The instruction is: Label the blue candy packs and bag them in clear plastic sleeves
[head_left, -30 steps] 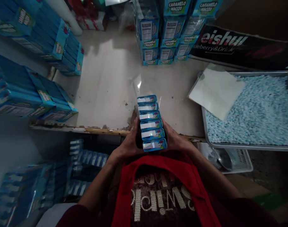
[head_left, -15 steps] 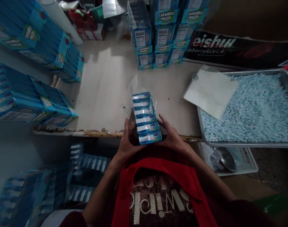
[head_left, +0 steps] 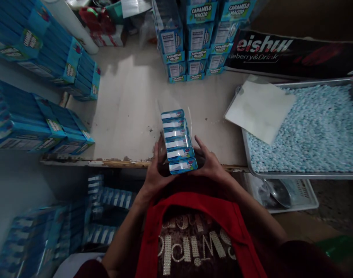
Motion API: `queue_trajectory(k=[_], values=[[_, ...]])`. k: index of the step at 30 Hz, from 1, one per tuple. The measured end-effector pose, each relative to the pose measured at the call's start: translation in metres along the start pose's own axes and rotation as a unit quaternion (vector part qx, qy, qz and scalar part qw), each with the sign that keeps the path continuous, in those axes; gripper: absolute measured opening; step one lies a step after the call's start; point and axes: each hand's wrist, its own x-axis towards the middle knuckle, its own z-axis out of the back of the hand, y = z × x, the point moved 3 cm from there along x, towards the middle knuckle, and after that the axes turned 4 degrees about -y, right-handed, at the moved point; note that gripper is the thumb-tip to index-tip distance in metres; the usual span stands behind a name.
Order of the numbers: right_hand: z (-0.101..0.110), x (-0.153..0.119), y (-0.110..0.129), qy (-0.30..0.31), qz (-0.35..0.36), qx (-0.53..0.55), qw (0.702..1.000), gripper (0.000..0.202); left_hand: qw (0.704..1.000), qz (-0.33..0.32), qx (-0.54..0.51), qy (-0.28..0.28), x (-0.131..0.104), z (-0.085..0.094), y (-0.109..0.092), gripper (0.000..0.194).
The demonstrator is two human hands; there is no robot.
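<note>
A row of several small blue candy boxes (head_left: 178, 143), wrapped in clear plastic film, stands at the front edge of the table between my two hands. My left hand (head_left: 155, 173) cups its left side, thumb near the closest box and a finger pointing forward. On the right side, my right hand (head_left: 208, 164) holds the near end, its index finger stretched forward along the row. Loose film sticks out past the far end. The lower part of the pack and some fingertips are hidden from above.
Stacked display packs of blue boxes stand at the left (head_left: 28, 119) and at the back (head_left: 196, 46). To the right, a metal tray (head_left: 248, 154) holds pale blue candies, partly under a white sheet (head_left: 259, 110). Below lies a white basket (head_left: 312, 197) with a metal scoop (head_left: 280, 193).
The pack and both hands stay nearly in place, with a very slight shift upward in view. The whole scene moves a little as my head moves.
</note>
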Motion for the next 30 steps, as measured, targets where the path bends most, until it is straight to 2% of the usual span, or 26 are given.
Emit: queue_trajectory(k=[4, 5, 7, 9, 10, 12, 14, 16, 20, 24, 30], values=[[-0.006, -0.017, 0.005, -0.109, -0.032, -0.052, 0.992, 0.094, 0.986, 0.092, 0.024, -0.138, -0.028, -0.007, 0.003, 0.119], [-0.006, -0.017, 0.007, -0.126, -0.030, -0.080, 0.988, 0.089, 0.981, 0.095, 0.046, -0.164, -0.031, -0.006, 0.003, 0.116], [-0.004, -0.014, 0.008, -0.136, -0.014, -0.133, 0.982, 0.099, 0.975, 0.063, 0.104, -0.186, -0.029, -0.002, 0.002, 0.122], [-0.004, -0.008, 0.008, -0.106, 0.015, -0.154, 0.982, 0.112, 0.975, 0.014, 0.149, -0.163, -0.020, 0.003, 0.001, 0.135], [-0.006, -0.005, 0.008, -0.083, 0.029, -0.149, 0.985, 0.113, 0.979, -0.003, 0.155, -0.134, -0.014, 0.004, 0.002, 0.137], [-0.011, -0.003, 0.006, -0.044, 0.044, -0.126, 0.990, 0.105, 0.989, -0.011, 0.137, -0.060, -0.004, 0.003, 0.005, 0.123], [-0.016, -0.005, 0.003, -0.044, 0.040, -0.109, 0.992, 0.095, 0.993, -0.005, 0.116, -0.018, -0.001, -0.001, 0.007, 0.098], [-0.020, -0.010, 0.002, -0.067, 0.025, -0.106, 0.992, 0.092, 0.993, -0.008, 0.117, -0.027, -0.004, -0.005, 0.007, 0.084], [-0.022, -0.022, 0.002, -0.114, 0.012, -0.123, 0.986, 0.081, 0.988, -0.006, 0.143, -0.060, -0.018, -0.011, 0.002, 0.074], [-0.022, -0.035, 0.000, -0.152, 0.044, -0.141, 0.977, 0.068, 0.984, -0.034, 0.161, -0.068, -0.033, -0.012, -0.003, 0.066], [-0.025, -0.047, -0.009, -0.164, 0.098, -0.189, 0.963, 0.058, 0.968, -0.067, 0.203, -0.130, -0.052, -0.017, 0.014, 0.065]])
